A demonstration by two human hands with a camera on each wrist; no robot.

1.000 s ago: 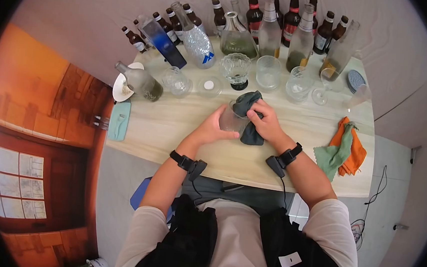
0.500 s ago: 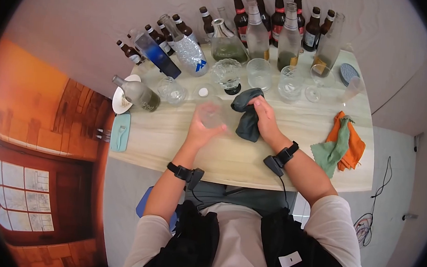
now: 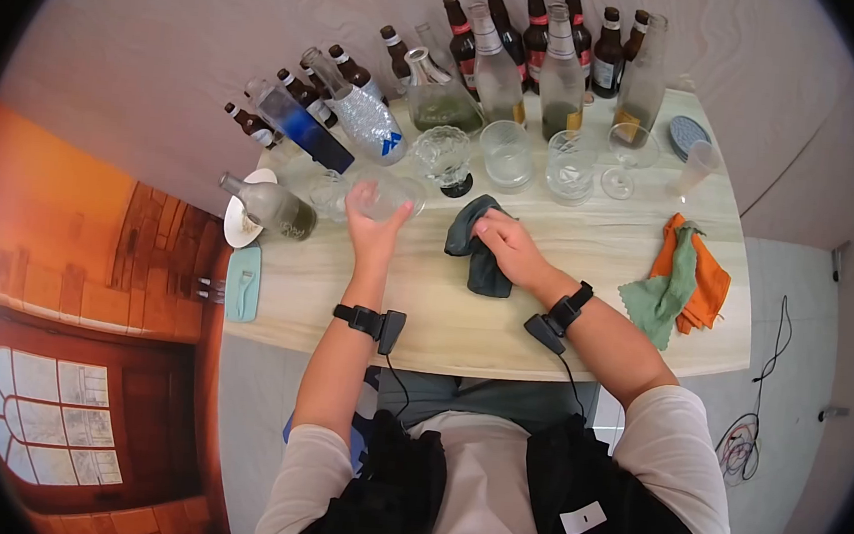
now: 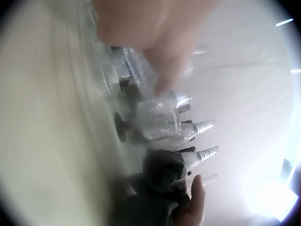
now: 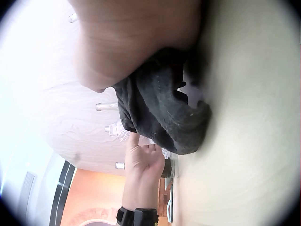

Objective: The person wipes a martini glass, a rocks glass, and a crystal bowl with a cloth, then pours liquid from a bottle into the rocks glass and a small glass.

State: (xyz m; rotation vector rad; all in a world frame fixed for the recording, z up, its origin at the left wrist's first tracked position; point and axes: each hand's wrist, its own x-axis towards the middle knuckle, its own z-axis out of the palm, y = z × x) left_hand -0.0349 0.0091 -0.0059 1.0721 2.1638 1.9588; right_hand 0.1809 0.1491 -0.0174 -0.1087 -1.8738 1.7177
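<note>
In the head view my left hand point(image 3: 374, 231) grips a clear drinking glass point(image 3: 387, 192), thumb on one side and fingers on the other. The glass is held at the left-middle of the table, overlapping a small cut-glass bowl point(image 3: 328, 195) behind it. My right hand point(image 3: 511, 246) holds a bunched dark grey cloth point(image 3: 487, 270), whose lower end hangs down. The right wrist view shows this cloth point(image 5: 162, 106) in folds below the palm, with the left hand point(image 5: 143, 162) beyond. A black-footed glass goblet point(image 3: 444, 153) stands between and behind both hands.
Two tumblers point(image 3: 507, 155), a stemmed glass point(image 3: 618, 182) and a small clear cup point(image 3: 695, 170) stand rightward. Bottles point(image 3: 561, 87) line the back. A frosted bottle point(image 3: 281, 211) and white plate point(image 3: 242, 227) are left; orange point(image 3: 708, 289) and green cloths point(image 3: 667, 301) lie right.
My left hand has drawn the glass away from the cloth and carried it left and forward. The right hand keeps the cloth, and the head view has shifted slightly.
</note>
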